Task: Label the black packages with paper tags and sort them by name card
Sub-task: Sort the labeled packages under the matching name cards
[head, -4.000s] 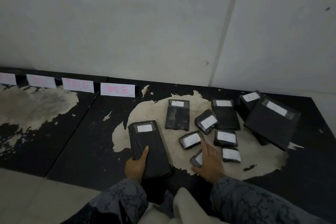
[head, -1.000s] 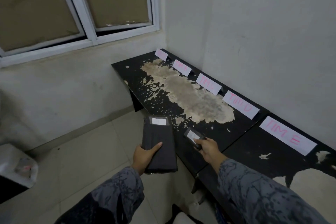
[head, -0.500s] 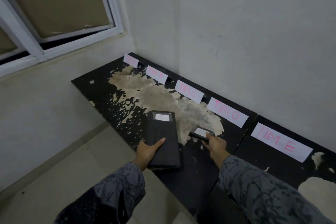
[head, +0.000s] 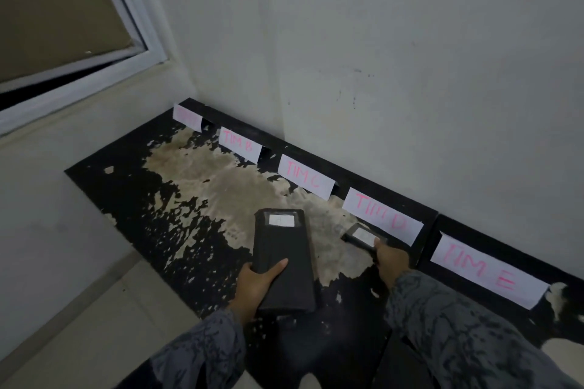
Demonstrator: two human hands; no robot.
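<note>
My left hand point(head: 257, 281) grips the near end of the big black pkg point(head: 282, 257), thumb across its top face, fingers curled under. It's flat over the worn black table point(head: 132, 199), long axis running near-to-far, its white paper tag point(head: 281, 220) at the far end, facing up so I can read it vs. the cards; letter's too faint to make out. My right hand point(head: 390, 260) pinches the small pkg point(head: 360, 235), its tag up too, tilted and pointing far-left, just in front of the TIM D card point(head: 382, 216), prob. where it's meant to go. Cards line the far edge against the wall point(head: 410, 73): one blurred, then TIM B point(head: 240, 144), TIM C point(head: 305, 175), D, and TIM E point(head: 486, 270) on the right. Window point(head: 63, 25) far left.
</note>
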